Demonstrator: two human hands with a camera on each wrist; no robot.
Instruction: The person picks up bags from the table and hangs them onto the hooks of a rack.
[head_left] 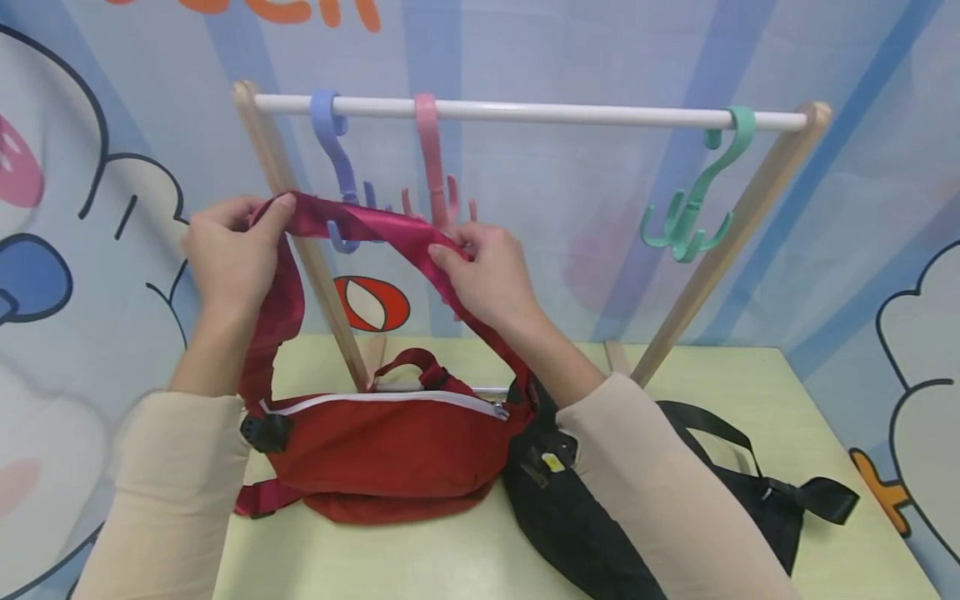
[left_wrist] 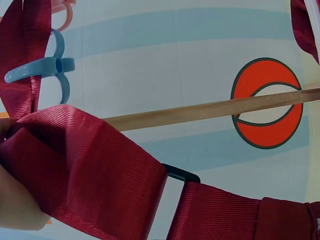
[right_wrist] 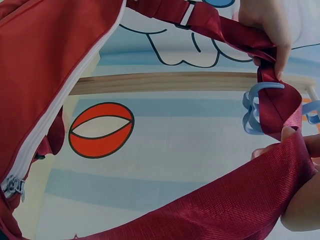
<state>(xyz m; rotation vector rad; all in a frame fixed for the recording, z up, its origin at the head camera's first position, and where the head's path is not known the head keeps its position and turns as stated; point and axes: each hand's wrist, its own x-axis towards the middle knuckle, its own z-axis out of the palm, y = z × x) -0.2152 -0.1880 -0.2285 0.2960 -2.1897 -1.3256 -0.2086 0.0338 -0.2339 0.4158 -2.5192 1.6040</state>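
A red waist bag (head_left: 397, 450) with a white zip sits on the table, its dark red strap (head_left: 352, 218) raised in a loop above it. My left hand (head_left: 232, 262) pinches the strap between thumb and fingers at the loop's upper left corner. Farther right, my right hand (head_left: 495, 275) pinches the same strap. Between the hands, the strap lies behind a front prong of the periwinkle-blue hook (head_left: 344, 238). The right wrist view also shows this blue prong (right_wrist: 255, 102) in front of the strap. Whether it bears the strap's weight, I cannot tell.
A white rail (head_left: 540, 111) on wooden posts carries the blue hook, a pink hook (head_left: 431, 158) and a green hook (head_left: 693, 200). Partly under my right forearm lies a black bag (head_left: 577, 517) with straps. The pale yellow table (head_left: 720, 367) meets a printed backdrop.
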